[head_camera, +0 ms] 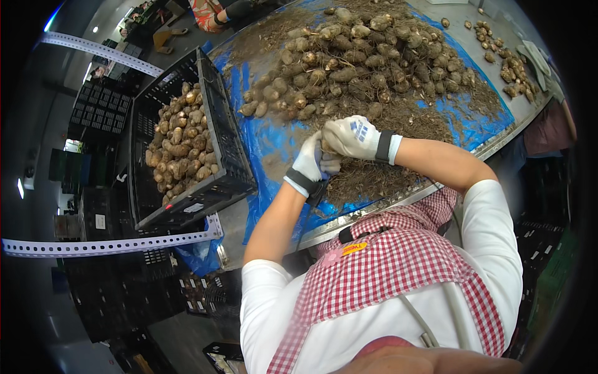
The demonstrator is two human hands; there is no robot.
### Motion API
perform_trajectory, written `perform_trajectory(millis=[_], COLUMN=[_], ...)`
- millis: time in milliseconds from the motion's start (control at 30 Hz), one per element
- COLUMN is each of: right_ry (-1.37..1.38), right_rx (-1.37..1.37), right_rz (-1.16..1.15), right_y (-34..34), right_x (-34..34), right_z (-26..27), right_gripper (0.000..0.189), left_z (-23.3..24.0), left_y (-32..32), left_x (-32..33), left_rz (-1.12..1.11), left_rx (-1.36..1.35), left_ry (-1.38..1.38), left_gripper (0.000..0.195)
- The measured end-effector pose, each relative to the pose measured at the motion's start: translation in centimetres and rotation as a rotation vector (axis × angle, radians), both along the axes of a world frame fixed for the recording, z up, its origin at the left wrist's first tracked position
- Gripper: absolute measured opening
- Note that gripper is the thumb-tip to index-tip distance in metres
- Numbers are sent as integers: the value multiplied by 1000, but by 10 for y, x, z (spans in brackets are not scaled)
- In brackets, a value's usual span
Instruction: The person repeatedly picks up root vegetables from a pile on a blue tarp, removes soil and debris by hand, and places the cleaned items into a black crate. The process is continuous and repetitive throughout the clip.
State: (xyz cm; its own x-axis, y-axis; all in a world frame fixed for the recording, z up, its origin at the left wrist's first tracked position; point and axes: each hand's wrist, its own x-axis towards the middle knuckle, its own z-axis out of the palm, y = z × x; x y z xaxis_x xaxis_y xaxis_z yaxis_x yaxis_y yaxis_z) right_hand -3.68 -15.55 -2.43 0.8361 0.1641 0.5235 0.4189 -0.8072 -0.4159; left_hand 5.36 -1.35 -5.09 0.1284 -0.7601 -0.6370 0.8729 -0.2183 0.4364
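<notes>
My left hand (pixel 313 156) and my right hand (pixel 351 135), both in whitish knit work gloves with dark wrist straps, meet over the front part of a blue plastic sheet (pixel 275 138). Between them they grip a small taro corm (pixel 327 147), mostly hidden by the gloved fingers. Beyond my hands rises a large heap of taro corms (pixel 359 56), brown, hairy with roots and soiled. Loose root fibres and dirt (pixel 373 180) cover the sheet below and beside my hands.
To the left, a black plastic crate (pixel 224 135), tilted in view, holds many cleaner taro corms (pixel 180 140). Perforated metal strips (pixel 117 245) edge the left side. More corms (pixel 514 70) lie at the right, near another person's gloved hand (pixel 555 89). Another person's arm (pixel 222 17) shows at the top.
</notes>
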Motion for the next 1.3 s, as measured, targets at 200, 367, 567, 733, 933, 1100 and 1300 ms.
perform_trajectory(millis=[200,367,567,733,933,1100,1300], right_ry=[749,1486,227,161,1711,877,224], right_rx=[1155,1486,205,166,1828,1231,529], right_rz=[-169,368,-82,14,378,-12,-192], right_y=[9,-2,4,13,8,10,18], right_x=[-5,0,5,-14,2,-3,-1], right_z=[-31,-40,-24,-38,-67,-72,-54], right_gripper=[39,47,28,22,59,54,43], left_z=[24,39,-27,-44,-12,-26,-42], left_y=[0,23,-2,-5,31,25,33], left_x=[-13,-23,-10,-7,-24,-27,-35], left_rz=[-40,-346,341,462,-221,454,514], left_rx=[272,-250,242,-21,84,-127,-37], left_ry=[-1950,-2177,-221,-1750,-1853,-1362,-73], left_gripper=[23,13,37,31,21,29,46])
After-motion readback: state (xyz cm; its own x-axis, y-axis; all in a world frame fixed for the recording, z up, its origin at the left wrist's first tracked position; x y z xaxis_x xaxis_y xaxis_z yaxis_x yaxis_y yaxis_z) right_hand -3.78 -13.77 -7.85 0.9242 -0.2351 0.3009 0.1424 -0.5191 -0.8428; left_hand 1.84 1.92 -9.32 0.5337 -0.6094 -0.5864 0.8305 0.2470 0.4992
